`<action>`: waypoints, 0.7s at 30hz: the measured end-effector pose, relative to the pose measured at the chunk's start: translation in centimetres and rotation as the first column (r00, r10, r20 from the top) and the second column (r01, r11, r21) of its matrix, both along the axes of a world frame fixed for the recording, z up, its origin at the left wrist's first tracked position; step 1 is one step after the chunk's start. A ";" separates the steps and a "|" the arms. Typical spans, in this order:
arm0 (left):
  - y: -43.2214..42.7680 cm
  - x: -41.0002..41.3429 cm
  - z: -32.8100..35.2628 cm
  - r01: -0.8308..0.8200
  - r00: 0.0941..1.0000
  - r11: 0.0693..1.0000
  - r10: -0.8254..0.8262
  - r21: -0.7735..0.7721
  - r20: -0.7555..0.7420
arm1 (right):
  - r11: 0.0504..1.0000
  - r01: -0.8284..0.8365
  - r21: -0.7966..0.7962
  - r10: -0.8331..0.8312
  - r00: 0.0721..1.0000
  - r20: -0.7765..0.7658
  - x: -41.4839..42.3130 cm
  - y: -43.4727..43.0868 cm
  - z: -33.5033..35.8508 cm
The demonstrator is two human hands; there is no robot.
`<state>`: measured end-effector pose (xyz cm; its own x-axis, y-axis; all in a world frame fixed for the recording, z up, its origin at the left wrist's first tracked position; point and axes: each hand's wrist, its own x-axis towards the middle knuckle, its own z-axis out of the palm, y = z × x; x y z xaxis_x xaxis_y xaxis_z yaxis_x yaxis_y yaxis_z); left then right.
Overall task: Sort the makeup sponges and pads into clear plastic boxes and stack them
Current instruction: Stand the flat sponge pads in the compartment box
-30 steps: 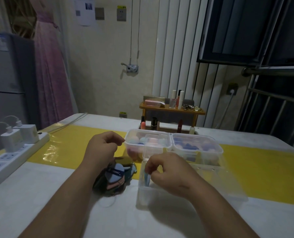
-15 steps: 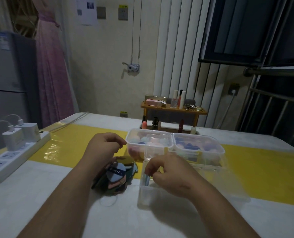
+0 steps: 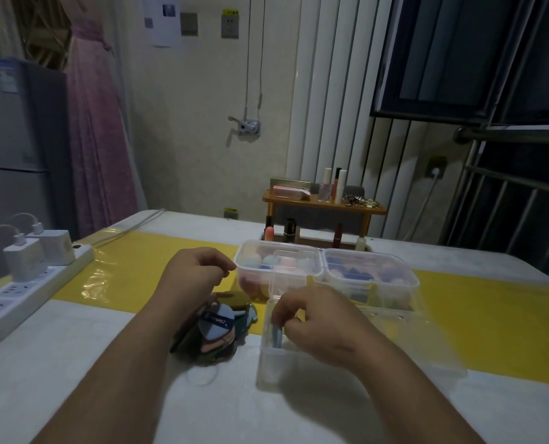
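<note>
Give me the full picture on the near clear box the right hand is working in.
The near clear box is a translucent, lidless plastic tub standing upright on the white table, its far edge over the yellow strip. It looks nearly empty. The right hand reaches over its left rim, pinching a blue pad upright against the inner left wall. Two filled boxes sit just behind it.

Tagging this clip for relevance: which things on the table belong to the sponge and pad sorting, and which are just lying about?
Part of the job:
near clear box
blue pad held in the right hand
pile of pads
two filled boxes
left hand

Just lying about:
power strip with chargers
wooden cosmetics shelf
</note>
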<state>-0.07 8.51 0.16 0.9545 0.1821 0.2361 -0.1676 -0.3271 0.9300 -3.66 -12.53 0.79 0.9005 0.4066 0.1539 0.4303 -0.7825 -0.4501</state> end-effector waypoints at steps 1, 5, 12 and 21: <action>0.0 0.0 0.0 -0.002 1.000 1.000 0.002 0.002 -0.001 | 1.000 -0.004 -0.005 0.004 1.000 -0.003 0.0 0.1 0.0; -0.1 -0.1 0.1 0.000 1.000 1.000 0.000 0.015 -0.009 | 1.000 -0.010 0.002 0.010 1.000 -0.029 0.0 0.2 -0.2; -0.1 -0.2 0.1 -0.001 1.000 1.000 0.001 0.018 -0.014 | 0.999 0.012 0.030 -0.011 1.000 -0.024 0.0 0.2 -0.2; 0.2 -0.3 0.2 0.015 1.000 0.997 -0.013 0.078 -0.020 | 0.998 0.017 0.064 -0.016 1.000 -0.022 0.1 0.0 -0.3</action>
